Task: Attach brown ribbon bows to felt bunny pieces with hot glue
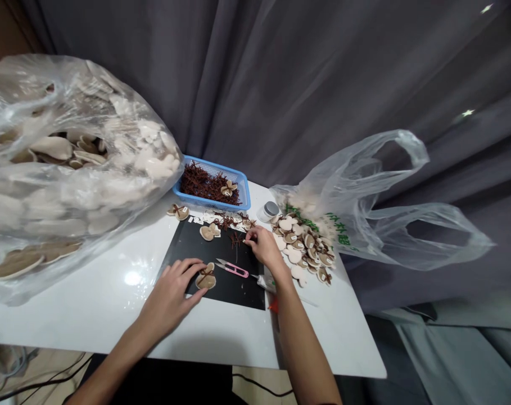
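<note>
My left hand [173, 287] lies on the black mat [188, 247] with its fingers spread, touching a beige heart-shaped piece [206, 279] that carries a brown bow. My right hand [261, 246] reaches to the mat's far edge, its fingers pinched near a small brown bow [237, 239]; whether it grips it is hard to tell. Pink thread snips [233, 269] lie on the mat between the two hands. More beige pieces [208, 232] and brown bows [225, 221] lie along the mat's far side.
A big clear bag [65, 169] full of beige pieces fills the left. A blue basket [243, 194] of brown bows stands at the back. A heap of finished pieces [306, 247] spills from a plastic bag [365, 214] on the right. A small jar [270, 210] and glue tube [266, 284] are near.
</note>
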Demonstrator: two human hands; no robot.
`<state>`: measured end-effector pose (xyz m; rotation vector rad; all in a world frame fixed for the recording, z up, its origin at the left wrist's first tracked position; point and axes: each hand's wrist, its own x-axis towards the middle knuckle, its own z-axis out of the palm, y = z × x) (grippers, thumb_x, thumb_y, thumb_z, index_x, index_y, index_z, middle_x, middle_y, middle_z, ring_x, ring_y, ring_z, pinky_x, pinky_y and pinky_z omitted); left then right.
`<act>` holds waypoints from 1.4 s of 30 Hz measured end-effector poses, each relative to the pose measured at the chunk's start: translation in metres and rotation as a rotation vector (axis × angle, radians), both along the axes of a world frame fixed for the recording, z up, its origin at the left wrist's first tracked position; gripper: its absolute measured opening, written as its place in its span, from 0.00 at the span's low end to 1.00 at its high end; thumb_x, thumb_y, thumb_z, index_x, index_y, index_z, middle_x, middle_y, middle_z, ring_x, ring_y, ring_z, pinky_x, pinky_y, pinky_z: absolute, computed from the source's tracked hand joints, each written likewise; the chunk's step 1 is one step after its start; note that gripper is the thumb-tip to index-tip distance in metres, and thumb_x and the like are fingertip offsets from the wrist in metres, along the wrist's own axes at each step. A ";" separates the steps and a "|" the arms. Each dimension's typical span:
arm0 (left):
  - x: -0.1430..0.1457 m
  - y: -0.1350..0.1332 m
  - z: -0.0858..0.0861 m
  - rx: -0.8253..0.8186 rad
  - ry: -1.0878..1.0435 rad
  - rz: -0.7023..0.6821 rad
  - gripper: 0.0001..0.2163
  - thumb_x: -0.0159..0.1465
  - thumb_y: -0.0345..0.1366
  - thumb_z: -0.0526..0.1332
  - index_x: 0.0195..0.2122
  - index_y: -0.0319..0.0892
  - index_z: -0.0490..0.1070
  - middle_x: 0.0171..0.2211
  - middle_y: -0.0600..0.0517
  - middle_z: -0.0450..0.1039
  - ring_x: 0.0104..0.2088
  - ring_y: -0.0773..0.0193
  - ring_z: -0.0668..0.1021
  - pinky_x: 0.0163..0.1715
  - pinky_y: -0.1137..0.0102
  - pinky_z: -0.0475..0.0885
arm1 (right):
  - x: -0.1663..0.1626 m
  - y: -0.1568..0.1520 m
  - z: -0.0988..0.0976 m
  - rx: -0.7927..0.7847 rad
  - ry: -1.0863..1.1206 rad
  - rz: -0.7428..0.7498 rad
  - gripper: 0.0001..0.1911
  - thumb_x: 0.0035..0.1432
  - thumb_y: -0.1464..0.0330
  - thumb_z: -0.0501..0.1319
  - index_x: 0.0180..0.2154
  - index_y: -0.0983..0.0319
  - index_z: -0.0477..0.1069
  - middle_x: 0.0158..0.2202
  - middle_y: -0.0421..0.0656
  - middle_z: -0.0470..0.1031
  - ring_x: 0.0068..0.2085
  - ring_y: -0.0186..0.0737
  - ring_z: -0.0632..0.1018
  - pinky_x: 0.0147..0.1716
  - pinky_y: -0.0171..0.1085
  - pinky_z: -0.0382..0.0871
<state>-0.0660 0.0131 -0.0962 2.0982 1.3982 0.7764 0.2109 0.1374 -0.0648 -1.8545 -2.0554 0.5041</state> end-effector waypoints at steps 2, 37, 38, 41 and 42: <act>0.000 0.000 0.001 0.002 -0.002 -0.003 0.15 0.71 0.38 0.67 0.58 0.50 0.74 0.57 0.49 0.78 0.53 0.51 0.79 0.49 0.57 0.72 | 0.002 -0.009 0.010 0.004 -0.007 -0.020 0.07 0.56 0.76 0.62 0.28 0.60 0.72 0.29 0.42 0.77 0.32 0.41 0.75 0.36 0.37 0.65; 0.007 -0.001 0.009 -0.044 0.028 -0.041 0.17 0.70 0.38 0.69 0.59 0.49 0.73 0.59 0.49 0.77 0.54 0.52 0.78 0.52 0.56 0.71 | -0.092 -0.144 -0.023 -0.158 1.048 -0.375 0.16 0.53 0.56 0.75 0.31 0.62 0.76 0.23 0.40 0.76 0.23 0.34 0.75 0.22 0.31 0.67; 0.008 -0.001 0.009 -0.047 0.027 -0.039 0.17 0.71 0.38 0.69 0.60 0.49 0.73 0.59 0.49 0.77 0.54 0.52 0.78 0.52 0.56 0.71 | -0.092 -0.144 -0.023 -0.147 1.035 -0.375 0.16 0.54 0.57 0.74 0.31 0.62 0.76 0.24 0.40 0.76 0.24 0.34 0.75 0.23 0.31 0.68; 0.008 -0.001 0.009 -0.055 0.025 -0.034 0.17 0.70 0.38 0.69 0.60 0.50 0.73 0.59 0.49 0.77 0.55 0.51 0.77 0.53 0.55 0.71 | -0.095 -0.145 -0.025 -0.114 1.009 -0.381 0.15 0.54 0.58 0.73 0.32 0.62 0.76 0.25 0.41 0.77 0.25 0.34 0.76 0.24 0.31 0.68; 0.008 -0.001 0.009 -0.056 0.025 -0.033 0.17 0.70 0.38 0.69 0.60 0.50 0.73 0.59 0.49 0.77 0.55 0.51 0.77 0.54 0.55 0.71 | -0.095 -0.145 -0.025 -0.105 0.999 -0.382 0.15 0.54 0.58 0.73 0.33 0.62 0.76 0.25 0.41 0.77 0.25 0.34 0.76 0.24 0.31 0.69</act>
